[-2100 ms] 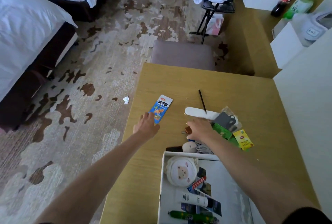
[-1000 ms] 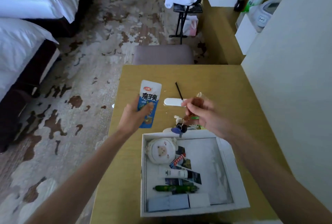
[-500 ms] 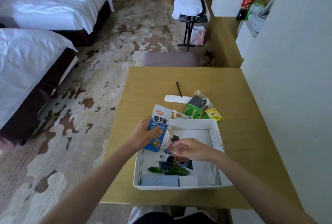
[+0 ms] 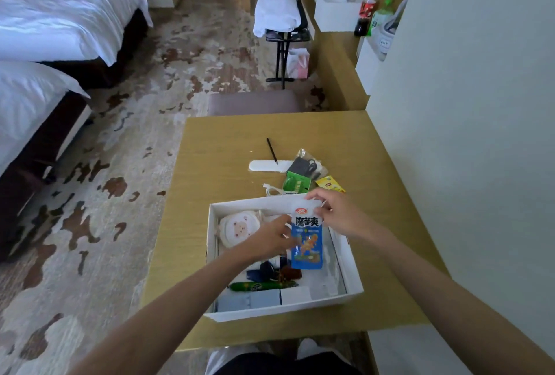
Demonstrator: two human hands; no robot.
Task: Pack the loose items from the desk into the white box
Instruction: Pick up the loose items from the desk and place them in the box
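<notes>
— Where is the blue snack packet?

— It is upright over the white box, above its right half, with its lower end down among the contents. I cannot tell whether it touches the bottom.

— Who holds it?

— Both hands. The right hand pinches the white top edge from two o'clock. The left hand has its fingers curled on the packet's left edge, at nine o'clock.

— And inside the box?

— A round white pouch with a bear face sits in the ten o'clock corner. A dark bundle of small things lies just under the left hand, and a green tube lies crosswise toward six o'clock. A grey-blue flat pack and a small white carton lie side by side along the near wall.

— What lies outside?

— All of it is on the tabletop, at twelve o'clock past the far wall. A white cable is just beside the box, with a green packet near it and a yellow packet toward one o'clock. Farther out are a clear bag with something dark inside, a white oblong piece, and a black pen whose tip rests on that piece.
</notes>
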